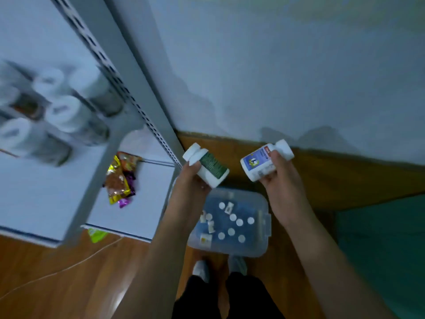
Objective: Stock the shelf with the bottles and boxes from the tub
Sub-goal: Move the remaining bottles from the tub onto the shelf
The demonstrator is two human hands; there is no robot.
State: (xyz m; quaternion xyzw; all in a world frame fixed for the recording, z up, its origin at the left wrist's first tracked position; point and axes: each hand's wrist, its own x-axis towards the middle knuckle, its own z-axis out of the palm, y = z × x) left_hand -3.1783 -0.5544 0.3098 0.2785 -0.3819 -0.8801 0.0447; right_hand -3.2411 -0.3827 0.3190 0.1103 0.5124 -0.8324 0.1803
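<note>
The left hand [192, 178] sits just left of the frame's centre, its fingers curled round a white bottle with a green label [207, 166], the thumb pressed near the neck; the bottle is tilted, its white cap pointing toward ten o'clock and its base toward four o'clock. At three o'clock from it, near but apart, the right hand [279, 178] grips a white bottle with a blue label [264, 162], fingers wrapped over its upper side, cap aimed toward two o'clock and base toward eight o'clock. Both bottles are held in the air above the clear plastic tub [262, 226], which stands on the wooden floor [69, 272] at six o'clock from the hands, just ahead of the person's feet. Inside the tub, round white bottle caps [239, 222] show from above among a few small boxes [205, 238], over a blue mass too blurred to read. At nine o'clock from the hands rises the grey shelf [128, 93] with its slotted upright. On an upper level, toward ten o'clock, white-capped bottles [66, 113] stand grouped close together, blurred. On a lower white level, at eight o'clock from the left hand, lie shiny gold and purple snack packets [120, 180]. A thin pale cord [69, 268] runs across the floor at seven o'clock.
</note>
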